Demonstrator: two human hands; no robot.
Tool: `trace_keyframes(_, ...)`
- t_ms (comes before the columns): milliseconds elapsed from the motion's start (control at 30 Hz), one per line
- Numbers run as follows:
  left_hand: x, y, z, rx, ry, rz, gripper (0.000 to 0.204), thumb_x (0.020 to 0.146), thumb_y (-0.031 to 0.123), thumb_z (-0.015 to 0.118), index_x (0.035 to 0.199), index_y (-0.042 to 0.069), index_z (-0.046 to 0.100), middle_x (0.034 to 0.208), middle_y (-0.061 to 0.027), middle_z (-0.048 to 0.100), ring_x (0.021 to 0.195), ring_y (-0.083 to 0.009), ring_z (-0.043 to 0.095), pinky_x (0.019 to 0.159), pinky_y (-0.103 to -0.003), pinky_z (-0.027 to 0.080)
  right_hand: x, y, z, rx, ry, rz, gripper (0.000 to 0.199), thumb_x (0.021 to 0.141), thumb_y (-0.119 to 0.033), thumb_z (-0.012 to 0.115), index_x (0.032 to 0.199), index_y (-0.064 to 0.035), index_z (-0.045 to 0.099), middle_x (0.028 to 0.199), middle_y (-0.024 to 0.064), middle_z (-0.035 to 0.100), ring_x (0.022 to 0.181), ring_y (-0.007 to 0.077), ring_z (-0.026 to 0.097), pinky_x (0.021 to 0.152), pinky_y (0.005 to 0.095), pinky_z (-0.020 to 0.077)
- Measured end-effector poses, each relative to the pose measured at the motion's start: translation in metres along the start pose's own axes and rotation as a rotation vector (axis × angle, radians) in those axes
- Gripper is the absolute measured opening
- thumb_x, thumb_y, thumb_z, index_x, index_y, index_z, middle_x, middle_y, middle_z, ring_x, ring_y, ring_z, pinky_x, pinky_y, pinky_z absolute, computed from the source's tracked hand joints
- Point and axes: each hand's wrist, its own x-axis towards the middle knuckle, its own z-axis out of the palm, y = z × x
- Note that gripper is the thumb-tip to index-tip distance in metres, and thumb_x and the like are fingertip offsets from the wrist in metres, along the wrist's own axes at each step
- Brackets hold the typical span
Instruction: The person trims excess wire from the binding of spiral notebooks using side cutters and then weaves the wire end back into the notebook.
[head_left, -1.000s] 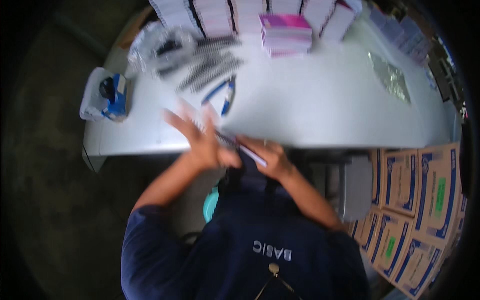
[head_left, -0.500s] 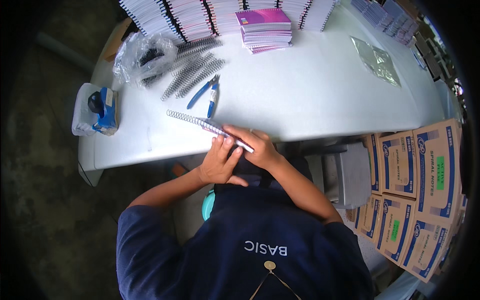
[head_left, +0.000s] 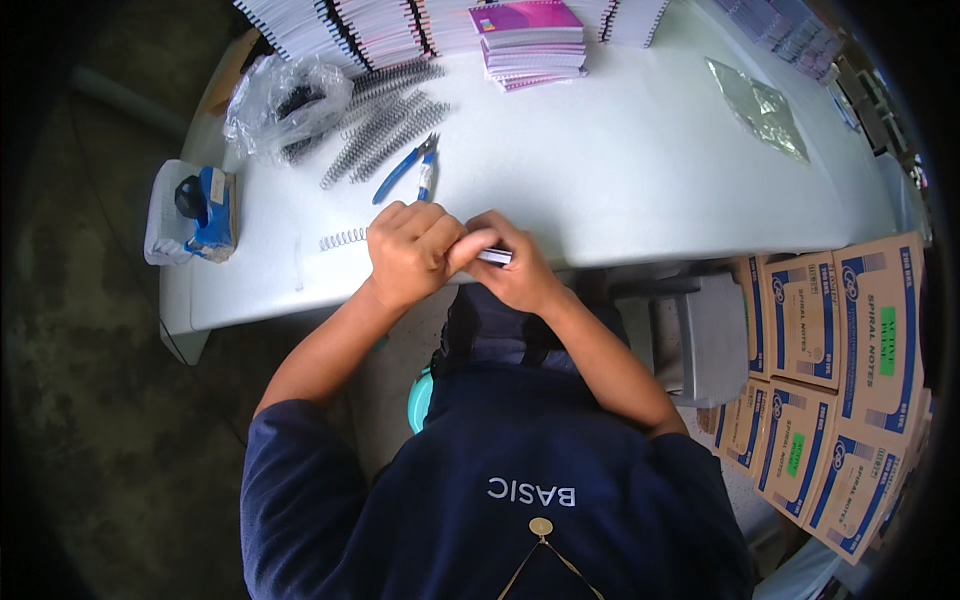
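Left hand (head_left: 412,250) raised, right hand (head_left: 518,268) beside, both clamping notebook (head_left: 496,257), broad tabletop (head_left: 620,170) past edge (head_left: 265,313)

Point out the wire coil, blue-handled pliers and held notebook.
Wire coil (head_left: 343,239): head view, on its exposed end.
Blue-handled pliers (head_left: 397,177): head view, on the left handle.
Notebook (head_left: 496,256): head view, on its visible edge.
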Motion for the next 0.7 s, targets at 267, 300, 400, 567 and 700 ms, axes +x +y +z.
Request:
trace_keyframes(267,0.042,0.02,-0.006,-0.176,-0.286,-0.484,0.028,0.083,0.032,0.066,0.078,0.007,0.057,0.067,-0.0091,0.06,0.059,-0.0298,0.06,0.053,-0.039,0.046,-0.004,0.006,-0.004,-0.256,-0.066,-0.151,0.02,0.083,-0.003,0.058,0.103,-0.0019,0.062,0.092,0.0165,0.067,0.084,0.0265,0.066,0.075,0.0354,0.0513)
trace_keyframes(300,0.046,0.015,-0.008,-0.165,-0.358,-0.548,0.025,0.085,0.031,0.065,0.082,0.007,0.058,0.07,-0.0097,0.061,0.061,-0.0305,0.061,0.053,-0.039,0.046,-0.002,0.002,0.0,-0.383,-0.064,-0.315,0.02,0.083,-0.004,0.057,0.103,-0.0015,0.061,0.092,0.0169,0.067,0.086,0.0277,0.066,0.077,0.0363,0.0517)
trace_keyframes(400,0.035,-0.003,0.005,-0.015,-0.287,-0.511,0.02,0.087,0.024,0.061,0.098,0.007,0.057,0.075,-0.0102,0.064,0.064,-0.0303,0.063,0.051,-0.037,0.046,0.004,-0.014,0.015,-0.723,-0.2,-0.619,0.023,0.083,-0.011,0.054,0.102,0.0002,0.06,0.094,0.0154,0.067,0.089,0.0282,0.067,0.082,0.0355,0.0527)
trace_keyframes(567,0.046,-0.014,-0.006,-0.044,0.088,-0.415,0.017,0.09,0.02,0.059,0.089,0.003,0.062,0.073,-0.0108,0.063,0.057,-0.0249,0.06,0.052,-0.034,0.046,0.004,-0.02,0.031,-0.528,-0.185,-0.46,0.026,0.081,-0.006,0.056,0.107,-0.0021,0.061,0.096,0.0142,0.068,0.087,0.0264,0.068,0.076,0.0354,0.0536)
trace_keyframes(700,0.034,-0.01,-0.021,-0.179,0.16,-0.179,0.027,0.08,0.023,0.07,0.063,0.006,0.059,0.059,-0.0083,0.054,0.052,-0.0261,0.053,0.048,-0.038,0.039,0.01,-0.005,0.016,-0.015,-0.028,-0.082,0.024,0.087,-0.006,0.059,0.111,0.0005,0.06,0.095,0.0136,0.069,0.087,0.0244,0.068,0.074,0.0312,0.0519)
